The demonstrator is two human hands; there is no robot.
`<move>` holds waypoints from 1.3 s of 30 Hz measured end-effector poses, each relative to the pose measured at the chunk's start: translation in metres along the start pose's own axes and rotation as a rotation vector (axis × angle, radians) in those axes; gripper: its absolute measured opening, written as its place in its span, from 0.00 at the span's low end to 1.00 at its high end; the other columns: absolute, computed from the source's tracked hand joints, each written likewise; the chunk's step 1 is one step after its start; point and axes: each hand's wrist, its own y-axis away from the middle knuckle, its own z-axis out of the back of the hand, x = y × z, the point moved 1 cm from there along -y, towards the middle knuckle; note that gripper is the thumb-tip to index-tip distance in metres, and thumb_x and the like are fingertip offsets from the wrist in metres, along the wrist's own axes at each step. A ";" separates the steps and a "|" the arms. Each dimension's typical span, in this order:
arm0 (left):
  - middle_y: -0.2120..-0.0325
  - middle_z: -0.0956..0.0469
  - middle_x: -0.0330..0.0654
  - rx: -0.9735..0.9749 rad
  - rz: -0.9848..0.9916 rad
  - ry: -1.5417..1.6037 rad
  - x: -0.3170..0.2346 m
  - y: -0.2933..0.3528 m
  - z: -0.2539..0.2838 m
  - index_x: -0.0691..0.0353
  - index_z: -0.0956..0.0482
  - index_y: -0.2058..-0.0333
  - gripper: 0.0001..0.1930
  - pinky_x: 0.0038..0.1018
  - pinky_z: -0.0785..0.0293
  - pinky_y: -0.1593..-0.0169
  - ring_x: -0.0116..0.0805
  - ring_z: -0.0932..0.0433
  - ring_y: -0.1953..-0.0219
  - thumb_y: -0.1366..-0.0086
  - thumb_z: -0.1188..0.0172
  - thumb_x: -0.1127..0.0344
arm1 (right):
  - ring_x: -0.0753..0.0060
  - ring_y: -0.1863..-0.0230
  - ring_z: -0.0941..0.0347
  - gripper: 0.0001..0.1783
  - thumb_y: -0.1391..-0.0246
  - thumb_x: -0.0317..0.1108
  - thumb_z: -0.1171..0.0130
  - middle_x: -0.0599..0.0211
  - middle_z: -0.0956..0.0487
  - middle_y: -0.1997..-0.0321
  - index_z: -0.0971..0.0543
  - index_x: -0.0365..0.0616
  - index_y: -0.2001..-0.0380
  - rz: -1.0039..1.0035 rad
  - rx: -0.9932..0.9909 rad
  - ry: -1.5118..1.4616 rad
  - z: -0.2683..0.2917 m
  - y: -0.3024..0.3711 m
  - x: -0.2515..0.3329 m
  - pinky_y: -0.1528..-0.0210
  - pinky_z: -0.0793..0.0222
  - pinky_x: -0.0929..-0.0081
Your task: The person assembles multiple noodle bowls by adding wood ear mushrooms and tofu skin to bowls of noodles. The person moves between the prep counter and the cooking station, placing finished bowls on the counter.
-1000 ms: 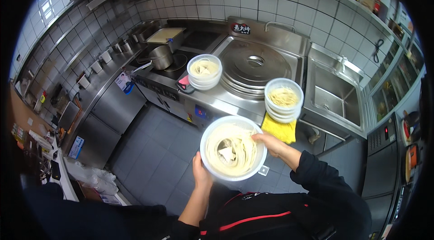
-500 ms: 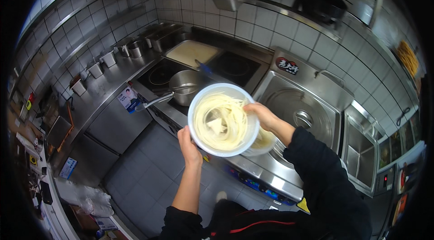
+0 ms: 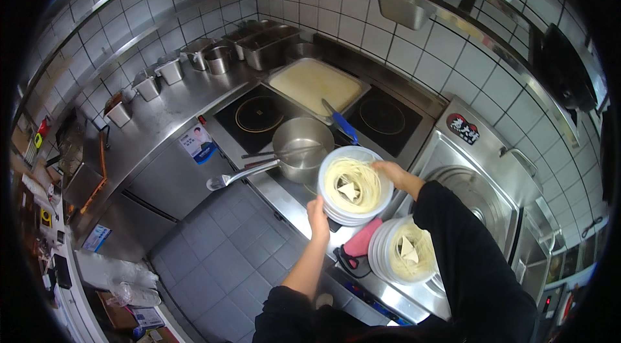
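Note:
My left hand (image 3: 318, 219) grips the near left side of a white bowl (image 3: 326, 178), and my right hand (image 3: 396, 176) holds its right rim. Coiled pale noodles (image 3: 362, 181) fill the bowl, with a pale angular piece (image 3: 348, 191) in the middle. More rims show just under it, so it sits at the top of a stack; whether that stack rests on the counter I cannot tell. Close by on the right stands a second stack of white bowls (image 3: 380, 256), its top one also holding noodles and a pale piece. My right sleeve partly covers that stack.
A steel saucepan (image 3: 296, 133) stands on the cooktop, its handle jutting left. Behind it lie a pale-filled tray (image 3: 314, 81) and a blue-handled utensil (image 3: 343, 124). A pink item (image 3: 363, 237) lies between the bowl stacks. A round steel lid (image 3: 462, 188) is at right; steel containers (image 3: 171, 71) line the back left.
The bowl has moved away from me and to the right, down toward the counter, still in both hands. The view has shifted, and the second bowl stack and pink item now show.

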 end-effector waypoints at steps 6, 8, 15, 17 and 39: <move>0.62 0.33 0.38 -0.067 -0.072 -0.156 -0.003 -0.002 0.019 0.58 0.34 0.59 0.18 0.25 0.37 0.60 0.28 0.34 0.60 0.42 0.49 0.51 | 0.74 0.62 0.30 0.24 0.55 0.39 0.42 0.61 0.25 0.61 0.30 0.31 0.58 0.292 -0.186 0.289 0.010 0.036 0.009 0.58 0.35 0.77; 0.63 0.33 0.38 -0.192 -0.163 -0.096 0.001 0.014 0.044 0.61 0.32 0.60 0.13 0.22 0.31 0.66 0.26 0.32 0.64 0.42 0.47 0.61 | 0.76 0.63 0.31 0.20 0.54 0.35 0.43 0.63 0.26 0.62 0.30 0.33 0.60 0.478 -0.233 0.251 0.004 0.077 0.023 0.58 0.36 0.78; 0.59 0.35 0.45 -0.532 -0.241 -0.657 0.034 0.200 0.177 0.61 0.28 0.63 0.13 0.29 0.28 0.59 0.39 0.31 0.57 0.50 0.43 0.75 | 0.78 0.64 0.31 0.07 0.51 0.31 0.45 0.69 0.25 0.64 0.25 0.38 0.70 0.388 0.605 -0.041 -0.079 0.277 -0.024 0.60 0.36 0.81; 0.58 0.34 0.46 -0.637 -0.242 -0.789 0.033 0.275 0.187 0.61 0.28 0.62 0.15 0.31 0.31 0.55 0.43 0.33 0.54 0.52 0.41 0.72 | 0.76 0.64 0.30 0.09 0.52 0.33 0.45 0.67 0.25 0.64 0.25 0.38 0.70 0.280 0.823 0.156 -0.117 0.305 -0.064 0.60 0.35 0.80; 0.59 0.35 0.52 -0.459 -0.883 -1.561 -0.012 0.784 0.195 0.74 0.35 0.58 0.33 0.54 0.63 0.40 0.44 0.41 0.45 0.69 0.38 0.69 | 0.64 0.64 0.24 0.09 0.60 0.32 0.47 0.60 0.21 0.68 0.20 0.45 0.74 1.910 1.586 1.773 -0.486 0.713 -0.383 0.62 0.29 0.70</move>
